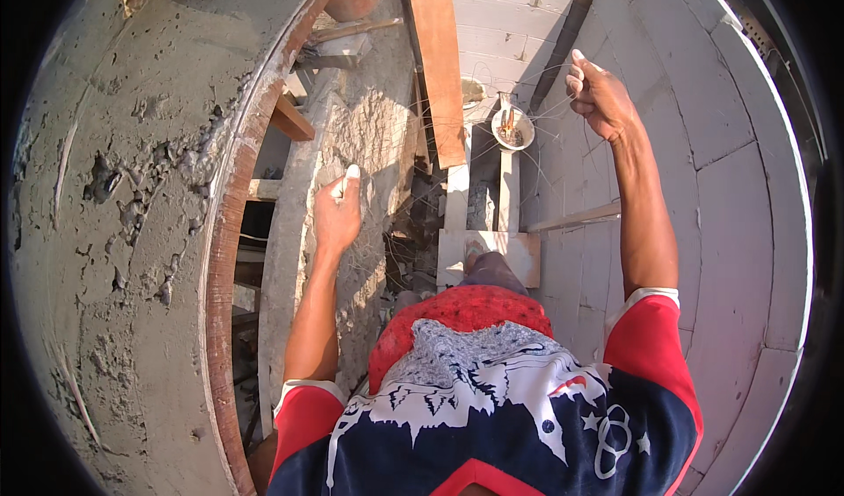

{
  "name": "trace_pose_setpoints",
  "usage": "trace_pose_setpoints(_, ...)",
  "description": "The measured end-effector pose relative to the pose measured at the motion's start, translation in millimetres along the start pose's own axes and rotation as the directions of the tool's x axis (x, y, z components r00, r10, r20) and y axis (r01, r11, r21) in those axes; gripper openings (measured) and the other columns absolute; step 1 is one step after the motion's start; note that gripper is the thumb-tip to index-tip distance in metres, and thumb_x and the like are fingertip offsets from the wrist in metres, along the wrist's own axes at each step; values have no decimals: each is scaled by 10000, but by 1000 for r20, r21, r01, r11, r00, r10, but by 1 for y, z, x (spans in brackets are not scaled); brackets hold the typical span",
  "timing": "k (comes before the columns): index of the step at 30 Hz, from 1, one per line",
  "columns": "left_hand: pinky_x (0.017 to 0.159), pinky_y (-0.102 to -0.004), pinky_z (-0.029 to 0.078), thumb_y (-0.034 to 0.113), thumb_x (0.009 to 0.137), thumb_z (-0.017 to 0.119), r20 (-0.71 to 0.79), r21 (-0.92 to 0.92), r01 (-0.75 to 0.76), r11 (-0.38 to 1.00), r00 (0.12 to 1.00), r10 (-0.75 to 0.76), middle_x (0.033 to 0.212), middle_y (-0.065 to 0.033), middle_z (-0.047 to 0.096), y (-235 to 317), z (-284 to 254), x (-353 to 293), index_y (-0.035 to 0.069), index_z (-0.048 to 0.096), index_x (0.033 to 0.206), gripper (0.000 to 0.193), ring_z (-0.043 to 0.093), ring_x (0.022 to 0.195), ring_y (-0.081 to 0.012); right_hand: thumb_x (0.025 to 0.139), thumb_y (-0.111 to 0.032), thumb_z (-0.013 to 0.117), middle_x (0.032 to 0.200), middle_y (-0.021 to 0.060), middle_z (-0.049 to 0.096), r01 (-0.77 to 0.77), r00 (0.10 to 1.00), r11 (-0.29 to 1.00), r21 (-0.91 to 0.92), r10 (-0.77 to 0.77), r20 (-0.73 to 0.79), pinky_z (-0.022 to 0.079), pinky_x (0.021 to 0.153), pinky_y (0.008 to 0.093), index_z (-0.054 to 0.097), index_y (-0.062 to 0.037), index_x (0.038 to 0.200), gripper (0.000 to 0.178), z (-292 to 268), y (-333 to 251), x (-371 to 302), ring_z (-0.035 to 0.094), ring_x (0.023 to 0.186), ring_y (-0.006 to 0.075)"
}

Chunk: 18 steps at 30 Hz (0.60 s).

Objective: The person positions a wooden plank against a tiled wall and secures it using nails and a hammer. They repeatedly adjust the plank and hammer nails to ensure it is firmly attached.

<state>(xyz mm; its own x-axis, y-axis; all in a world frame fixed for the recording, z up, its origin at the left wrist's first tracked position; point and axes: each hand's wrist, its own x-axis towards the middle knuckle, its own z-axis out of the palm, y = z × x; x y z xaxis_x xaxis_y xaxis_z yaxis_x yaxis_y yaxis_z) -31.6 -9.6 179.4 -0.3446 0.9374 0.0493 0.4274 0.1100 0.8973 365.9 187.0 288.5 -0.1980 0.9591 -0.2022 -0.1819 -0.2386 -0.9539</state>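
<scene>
My left hand [338,213] is raised at the left of the gap, closed, thumb pressed on the curled fingers. Higher and to the right, my right hand [603,98] is closed in a pinch in front of the block wall. Thin, tangled wire [563,107] runs in loose loops from my right hand toward the middle. Its strands spread over the space between both hands, faint against the background. Whatever sits inside my left fist is hidden by the fingers; a strand seems to lead toward it.
Wet grey mortar [114,232] covers a slab at left, edged by a wooden board [230,258]. A white block wall [703,188] rises at right. Below are an upright plank [437,65], a white bucket [525,134] with items inside, a ladder-like frame [456,199] and rubble.
</scene>
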Motion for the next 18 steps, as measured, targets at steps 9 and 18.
trace_pose_setpoints(9, 602, -266, 407, 240, 941, 731, 313, 51, 116, 992, 941, -126, 682, 28, 575, 17, 47, 12, 39, 633, 752, 293, 489, 652, -62, 951, -329, 702, 631, -107, 347, 119, 987, 991, -57, -124, -103, 212, 498, 224, 433, -231, 708, 375, 7, -21, 54, 272, 555, 32)
trace_pose_setpoints(18, 696, -270, 461, 258, 980, 672, 566, -239, 293, 926, 817, -112, 751, 2, 638, 48, 84, 17, 19, 696, 887, 258, 567, 722, -80, 945, -233, 662, 605, -103, 326, 143, 946, 968, -207, -195, -260, 185, 464, 266, 429, -214, 714, 329, -51, -34, 167, 254, 506, 43)
